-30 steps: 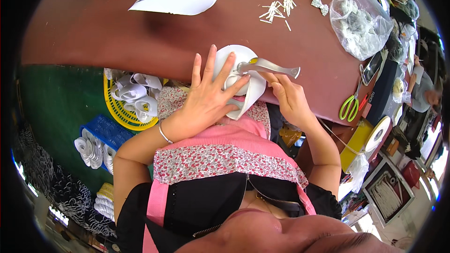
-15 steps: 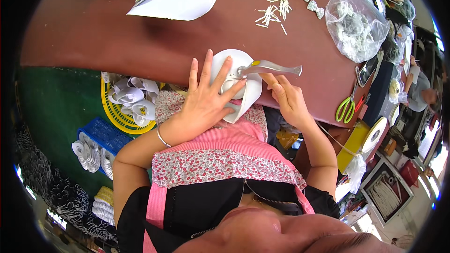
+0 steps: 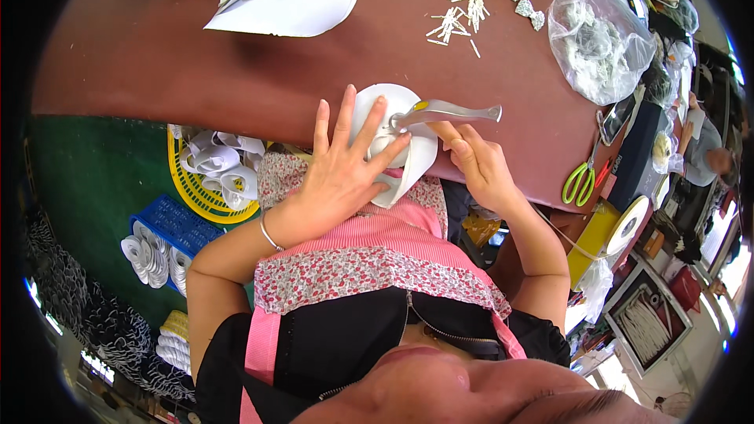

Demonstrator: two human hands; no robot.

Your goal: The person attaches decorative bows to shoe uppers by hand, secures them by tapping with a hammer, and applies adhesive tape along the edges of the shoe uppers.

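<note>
The left hand (image 3: 342, 177) lies flat, fingers spread, on the white piece (image 3: 397, 141). The right hand (image 3: 479, 165) pinches the metal tool (image 3: 444, 112), which lies sideways, pointing left.

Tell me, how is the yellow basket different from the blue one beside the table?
The yellow basket is round, while the blue basket has straight edges and corners. The yellow basket holds loosely jumbled curled white pieces; in the blue basket the white pieces stand in neat rows. The yellow basket sits right against the table edge; the blue basket sits further from it. Both are slotted plastic and hold white pieces.
</note>
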